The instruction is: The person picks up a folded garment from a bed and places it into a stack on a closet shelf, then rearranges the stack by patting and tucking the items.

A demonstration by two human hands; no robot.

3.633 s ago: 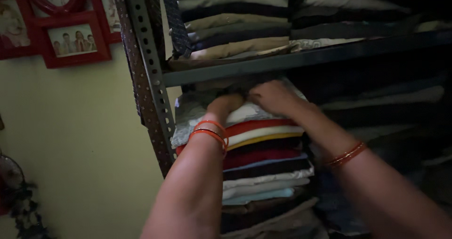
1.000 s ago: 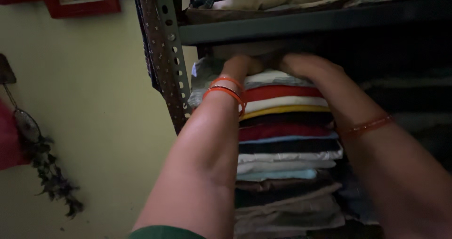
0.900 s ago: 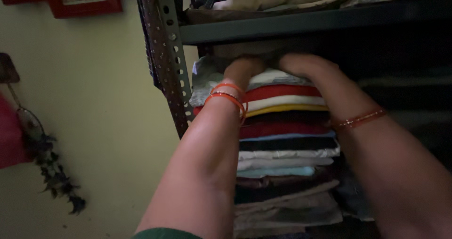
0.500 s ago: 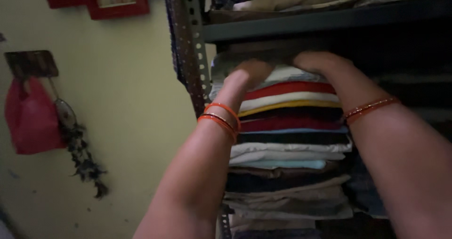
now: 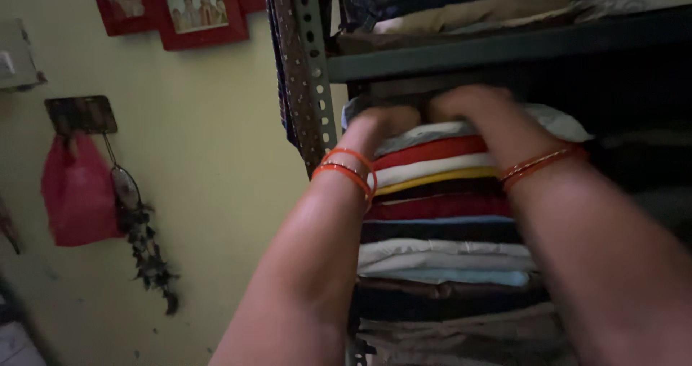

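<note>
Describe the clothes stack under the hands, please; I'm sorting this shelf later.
The stack is a tall pile of folded cloth garments on a dark metal shelf, beside its perforated upright. Layers from the top: pale grey, red, white, yellow, dark, maroon, navy, white, light blue, then browns and greys. Edges face outward, fairly even. The left hand and right hand both rest on the top garment.

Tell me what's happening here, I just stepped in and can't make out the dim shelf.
A person has both hands on top of a tall stack of folded clothes on a metal shelving rack. The left hand and right hand press on the pale top garment, just under the shelf above. A red bag hangs on the wall to the left.
</note>
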